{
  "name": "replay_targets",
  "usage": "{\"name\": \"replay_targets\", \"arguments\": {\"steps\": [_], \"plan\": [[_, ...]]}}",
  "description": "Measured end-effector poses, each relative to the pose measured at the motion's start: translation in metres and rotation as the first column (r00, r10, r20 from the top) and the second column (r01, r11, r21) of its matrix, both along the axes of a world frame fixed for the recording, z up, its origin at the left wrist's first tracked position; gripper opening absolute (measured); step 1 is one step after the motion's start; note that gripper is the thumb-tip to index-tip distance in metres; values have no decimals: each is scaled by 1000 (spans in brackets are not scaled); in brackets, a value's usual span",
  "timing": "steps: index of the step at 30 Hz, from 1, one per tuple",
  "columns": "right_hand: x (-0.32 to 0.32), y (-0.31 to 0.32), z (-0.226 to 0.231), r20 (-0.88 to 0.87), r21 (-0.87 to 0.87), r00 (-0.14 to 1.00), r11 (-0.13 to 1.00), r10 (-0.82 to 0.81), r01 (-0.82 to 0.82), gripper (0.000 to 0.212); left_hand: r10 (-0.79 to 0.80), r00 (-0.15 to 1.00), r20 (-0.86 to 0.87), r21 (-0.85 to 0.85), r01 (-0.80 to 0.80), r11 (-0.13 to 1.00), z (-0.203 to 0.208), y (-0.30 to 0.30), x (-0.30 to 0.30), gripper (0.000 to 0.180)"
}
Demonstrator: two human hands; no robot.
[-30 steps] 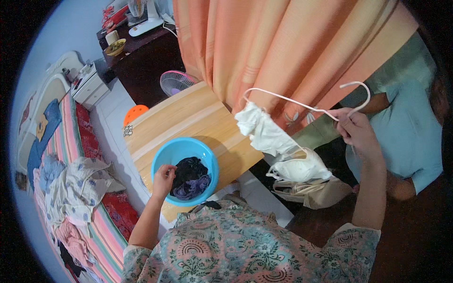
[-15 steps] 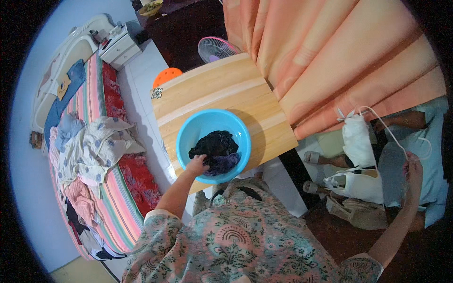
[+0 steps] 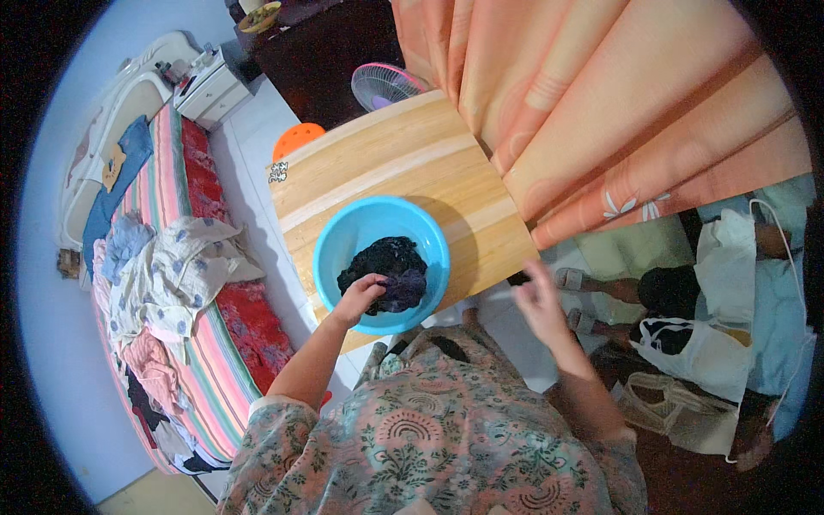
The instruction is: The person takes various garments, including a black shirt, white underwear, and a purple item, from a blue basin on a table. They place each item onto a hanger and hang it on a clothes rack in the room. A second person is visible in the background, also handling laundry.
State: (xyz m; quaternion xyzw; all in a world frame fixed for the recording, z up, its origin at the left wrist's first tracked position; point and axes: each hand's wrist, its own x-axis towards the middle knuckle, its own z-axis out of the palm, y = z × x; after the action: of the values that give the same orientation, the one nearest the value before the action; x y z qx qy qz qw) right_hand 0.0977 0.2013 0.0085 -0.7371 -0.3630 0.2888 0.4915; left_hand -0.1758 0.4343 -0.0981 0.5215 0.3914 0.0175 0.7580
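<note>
A blue plastic basin (image 3: 330,236) stands on the light wooden table (image 3: 395,163). Inside it lie wet-looking dark cloths, a black cloth (image 3: 382,255) and a purple one (image 3: 405,289). My left hand (image 3: 360,298) reaches over the basin's near-left side, its fingers closed on the edge of the dark purple cloth. Beyond the table's right corner my right hand (image 3: 541,300) is raised, somewhat blurred, with nothing visible in it and its fingers apart. Farther right hang white fabric pieces (image 3: 725,257) with a thin white cord (image 3: 785,236).
On the left is a bed with a striped sheet (image 3: 227,343) and rumpled clothes (image 3: 184,266). An orange stool (image 3: 296,140) and a fan (image 3: 382,84) stand behind the table. An orange curtain (image 3: 601,112) borders its right side. Another person in light blue (image 3: 783,343) is partly visible far right.
My right hand has let go of the white cord and come left toward the table. My left fingers have closed on the cloth. The hanging white fabric has shifted right in view.
</note>
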Motion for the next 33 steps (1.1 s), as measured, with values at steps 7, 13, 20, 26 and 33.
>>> {"name": "replay_targets", "arguments": {"steps": [7, 13, 20, 26, 33], "plan": [[-74, 110, -74, -831, -257, 553, 925, -64, -280, 89, 487, 836, 253, -557, -286, 780, 125, -15, 11, 26], [-97, 143, -27, -978, 194, -97, 977, 185, -85, 50, 575, 753, 321, -390, -448, 804, 107, -8, -4, 33], [-136, 177, 30, -234, 161, 870, 900, 433, -405, 22, 724, 631, 279, -767, -307, 563, 113, -6, -8, 63], [-138, 185, 67, 482, 206, 674, 675, 560, -709, 39, 672, 612, 416, -750, -187, 634, 134, 1, 2, 46], [-121, 167, 86, 790, 117, 358, 451, 498, -885, 67, 695, 640, 327, -830, -157, 535, 154, 11, 7, 38]]}}
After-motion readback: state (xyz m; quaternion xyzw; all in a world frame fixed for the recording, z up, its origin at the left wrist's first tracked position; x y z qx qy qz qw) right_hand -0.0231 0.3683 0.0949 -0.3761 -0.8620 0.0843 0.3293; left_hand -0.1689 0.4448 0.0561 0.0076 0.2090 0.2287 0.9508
